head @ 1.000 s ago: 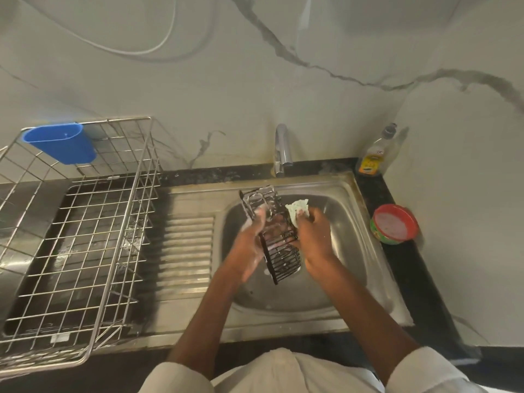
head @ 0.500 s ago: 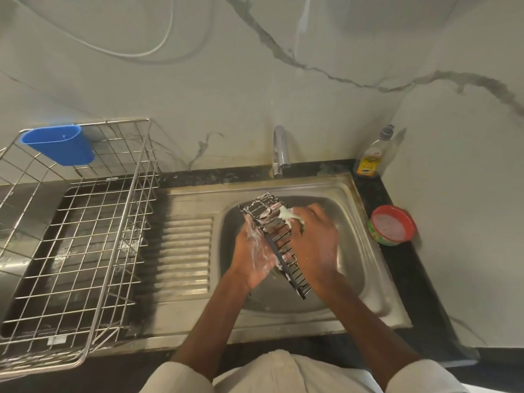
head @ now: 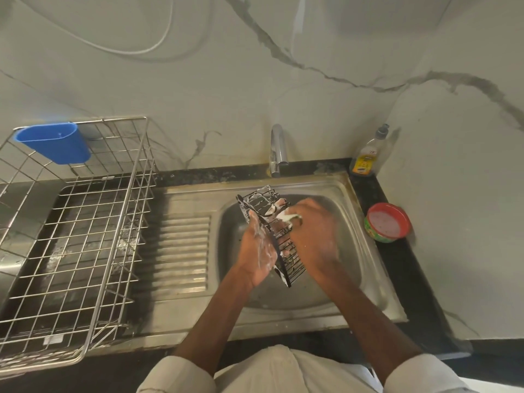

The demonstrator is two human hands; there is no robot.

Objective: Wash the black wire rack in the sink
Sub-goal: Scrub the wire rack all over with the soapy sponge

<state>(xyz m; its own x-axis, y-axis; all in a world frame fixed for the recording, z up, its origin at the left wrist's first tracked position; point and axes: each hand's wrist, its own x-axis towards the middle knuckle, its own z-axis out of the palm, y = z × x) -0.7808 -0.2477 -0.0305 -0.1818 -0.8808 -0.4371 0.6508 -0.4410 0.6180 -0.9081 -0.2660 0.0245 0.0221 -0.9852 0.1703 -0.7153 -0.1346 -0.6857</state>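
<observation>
A person stands at a stainless steel sink (head: pixel 377 282) set in a dark countertop, both bare hands over the basin. The left hand (head: pixel 259 251), coated in suds, grips the long side of a black wire rack (head: pixel 279 236), holding it tilted on edge above the bowl, probably so the wires face the other hand and drips fall into the sink. The right hand (head: pixel 313 236) clutches a pale, foamy sponge or cloth (head: pixel 283 214) and presses it against the rack's upper part, which is streaked with white lather; this looks like the scrubbing stage, with rinsing not yet done. A chrome tap (head: pixel 278 148) rises at the back edge of the sink, with no water visibly running. At the back right corner of the counter stands a clear bottle of yellow dish liquid (head: pixel 367 157), and a round red-rimmed tub of pinkish soap (head: pixel 388 222) sits near the sink's right edge. A large silver wire drying basket (head: pixel 93 245) with a blue plastic cup holder (head: pixel 55 143) occupies the drainboard on the left. Nothing blocks the basin.
</observation>
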